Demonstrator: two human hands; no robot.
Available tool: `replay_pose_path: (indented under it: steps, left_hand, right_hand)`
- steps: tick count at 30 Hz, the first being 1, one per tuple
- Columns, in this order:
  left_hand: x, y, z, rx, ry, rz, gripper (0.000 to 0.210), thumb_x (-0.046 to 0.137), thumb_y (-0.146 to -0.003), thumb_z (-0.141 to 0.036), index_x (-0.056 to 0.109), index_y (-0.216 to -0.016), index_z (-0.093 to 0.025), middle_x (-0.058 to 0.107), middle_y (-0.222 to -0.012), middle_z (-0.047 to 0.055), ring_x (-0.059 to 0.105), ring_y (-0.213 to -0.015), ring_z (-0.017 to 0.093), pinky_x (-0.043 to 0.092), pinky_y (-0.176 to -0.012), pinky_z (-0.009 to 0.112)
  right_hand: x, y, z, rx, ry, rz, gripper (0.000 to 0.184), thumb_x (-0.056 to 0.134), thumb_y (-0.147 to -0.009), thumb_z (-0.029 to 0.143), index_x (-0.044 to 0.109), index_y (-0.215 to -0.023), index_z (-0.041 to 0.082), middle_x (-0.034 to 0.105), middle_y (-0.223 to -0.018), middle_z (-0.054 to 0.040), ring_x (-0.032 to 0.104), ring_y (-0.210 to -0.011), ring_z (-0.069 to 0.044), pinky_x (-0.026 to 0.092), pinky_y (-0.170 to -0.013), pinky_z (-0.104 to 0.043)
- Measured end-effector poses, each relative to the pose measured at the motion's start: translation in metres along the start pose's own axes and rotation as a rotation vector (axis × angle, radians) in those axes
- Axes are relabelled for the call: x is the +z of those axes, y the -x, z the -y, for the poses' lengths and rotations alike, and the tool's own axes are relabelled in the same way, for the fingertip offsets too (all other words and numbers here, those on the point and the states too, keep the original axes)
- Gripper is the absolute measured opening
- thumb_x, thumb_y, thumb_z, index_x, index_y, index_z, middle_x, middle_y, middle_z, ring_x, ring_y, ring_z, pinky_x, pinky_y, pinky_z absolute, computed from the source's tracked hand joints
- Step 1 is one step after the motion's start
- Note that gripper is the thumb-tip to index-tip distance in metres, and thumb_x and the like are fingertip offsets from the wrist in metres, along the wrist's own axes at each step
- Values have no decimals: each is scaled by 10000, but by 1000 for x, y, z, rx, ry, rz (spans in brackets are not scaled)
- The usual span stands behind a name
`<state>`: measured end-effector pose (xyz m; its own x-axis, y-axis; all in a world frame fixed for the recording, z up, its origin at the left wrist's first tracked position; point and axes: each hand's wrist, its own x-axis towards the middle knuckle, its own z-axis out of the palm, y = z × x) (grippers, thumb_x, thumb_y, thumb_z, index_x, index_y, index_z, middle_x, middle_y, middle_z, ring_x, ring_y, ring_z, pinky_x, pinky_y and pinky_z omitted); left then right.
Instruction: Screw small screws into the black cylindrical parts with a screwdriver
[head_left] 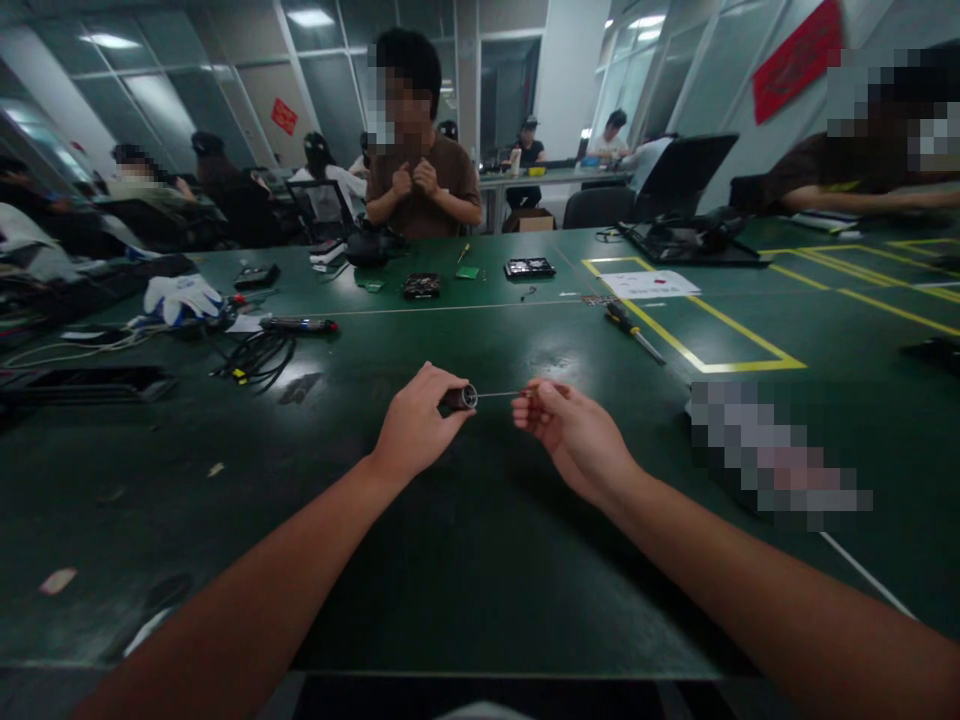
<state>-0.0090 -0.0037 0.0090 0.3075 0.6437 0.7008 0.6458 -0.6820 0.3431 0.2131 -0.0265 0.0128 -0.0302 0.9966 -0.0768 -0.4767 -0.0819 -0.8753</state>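
Well, my left hand (420,415) curls partly closed around dark cylinder (461,398), round end facing right; innards too small to read. My right hand (574,428), thumb and finger pinched, grips thin metal rod (498,394) reaching that end; whether inserted, I cannot tell. Both above green table (420,580). Farther off, cardboard box (535,224), contents hidden from me.

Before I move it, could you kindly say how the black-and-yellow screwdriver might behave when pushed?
The screwdriver should stay stiff, given its straight metal shaft. Its thicker handle probably makes that end heavier, and looking rounded, might let it roll.
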Motion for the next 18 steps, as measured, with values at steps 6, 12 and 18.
replay_pose_path:
  steps: [6,12,18]
  left_hand:
    - [1,-2,6,4,-37,-10,324,853,-786,-110,675,-1045,-184,730,-1000,33,700,-977,217,459,-1180,557]
    - [-1,-1,7,12,-38,-34,302,846,-785,-104,675,-1021,-186,723,-1002,32,692,-987,212,458,-1178,537]
    - [-2,-1,3,16,-24,-13,299,830,-800,-100,666,-1035,-187,722,-1018,39,690,-992,211,449,-1181,555]
  right_hand:
    - [-9,-9,10,112,-156,-33,164,641,-973,263,721,-853,185,726,-784,-49,683,-743,-157,578,-730,-291]
    - [-10,-5,2,-92,46,55,240,784,-877,434,708,-953,219,744,-844,-36,691,-791,-180,557,-778,-348]
    - [-4,0,-2,-131,90,77,249,789,-868,441,710,-969,227,741,-857,-27,692,-791,-176,557,-778,-356]
